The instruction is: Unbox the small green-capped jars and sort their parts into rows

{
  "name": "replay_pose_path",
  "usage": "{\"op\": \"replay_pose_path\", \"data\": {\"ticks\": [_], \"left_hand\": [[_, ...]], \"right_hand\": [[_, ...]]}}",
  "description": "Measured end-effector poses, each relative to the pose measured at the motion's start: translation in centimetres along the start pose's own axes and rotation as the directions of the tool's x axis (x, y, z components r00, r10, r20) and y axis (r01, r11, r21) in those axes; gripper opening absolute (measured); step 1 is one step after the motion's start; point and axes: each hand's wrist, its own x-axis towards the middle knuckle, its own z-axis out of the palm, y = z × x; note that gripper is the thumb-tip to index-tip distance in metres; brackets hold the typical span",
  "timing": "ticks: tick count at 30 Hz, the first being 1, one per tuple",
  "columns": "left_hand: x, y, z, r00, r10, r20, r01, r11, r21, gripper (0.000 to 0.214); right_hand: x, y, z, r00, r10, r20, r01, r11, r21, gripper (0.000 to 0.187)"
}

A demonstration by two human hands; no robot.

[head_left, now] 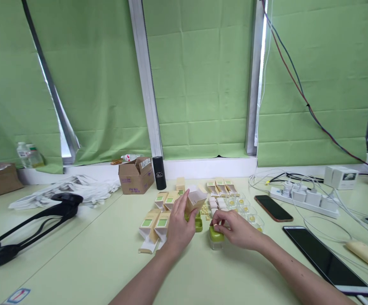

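Note:
My left hand [180, 228] grips a small beige carton [196, 200], tilted, its white-lined flaps open. My right hand [236, 228] has its fingertips closed on the green lid of a small clear container [216, 244] at the table's front middle. Between the hands lie a green tray-like piece [198, 225], partly behind my left hand, and several tiny yellowish pieces [205, 212]. To the left stand several open cartons [149, 222] with green labels. Behind my right hand are white blocks [214, 203] and clear cups [243, 208] with yellow centres.
More cartons [221, 189] stand at the back. Right of the hands lie a phone [273, 207], a larger phone [327, 258], a power strip [305, 201] and loose cables. A black strap-like frame [40, 218], white cloth [72, 190], cardboard box [136, 178] and black cylinder [159, 173] are leftward.

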Motion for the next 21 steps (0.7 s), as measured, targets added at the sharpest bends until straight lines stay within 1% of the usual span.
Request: {"op": "replay_pose_path", "data": {"ticks": [2,4,6,9,11,14,16,19,21], "left_hand": [[-0.02,0.19,0.02,0.996,-0.084,0.038,0.088,0.986,-0.144,0.059],[0.01,0.42,0.07,0.984,-0.155,0.084,0.174,0.939,-0.297,0.059],[0.09,0.63,0.14,0.972,-0.2,0.123,0.234,0.871,-0.431,0.061],[0.26,0.68,0.25,0.953,-0.23,0.198,0.303,0.742,-0.598,0.067],[0.37,0.5,0.32,0.94,-0.248,0.232,0.34,0.663,-0.667,0.069],[0.52,0.19,0.38,0.92,-0.308,0.242,0.382,0.564,-0.732,0.071],[0.61,0.17,0.33,0.899,-0.336,0.279,0.417,0.468,-0.779,0.073],[0.69,0.49,0.15,0.872,-0.335,0.356,0.461,0.32,-0.828,0.065],[0.72,0.77,0.0,0.863,-0.317,0.393,0.478,0.258,-0.84,0.056]], "right_hand": [[0.03,0.02,0.03,1.0,0.0,-0.009,0.0,1.0,-0.016,0.007],[0.06,-0.01,0.03,1.0,0.002,-0.012,-0.002,1.0,-0.022,0.007],[0.06,-0.09,0.01,1.0,0.002,-0.012,-0.003,1.0,-0.02,0.007],[0.02,-0.21,-0.01,1.0,0.002,-0.016,-0.002,1.0,-0.023,0.009],[-0.01,-0.26,-0.04,1.0,0.006,-0.016,-0.007,0.999,-0.034,0.009],[-0.05,-0.38,-0.13,1.0,0.007,-0.02,-0.008,0.999,-0.051,0.007],[-0.06,-0.54,-0.24,0.999,-0.008,-0.044,0.005,0.998,-0.058,0.006],[0.02,-0.76,-0.34,0.992,-0.032,-0.125,0.03,0.999,-0.019,0.009],[0.19,-0.79,-0.27,0.98,-0.03,-0.197,0.042,0.998,0.055,0.013]]}}
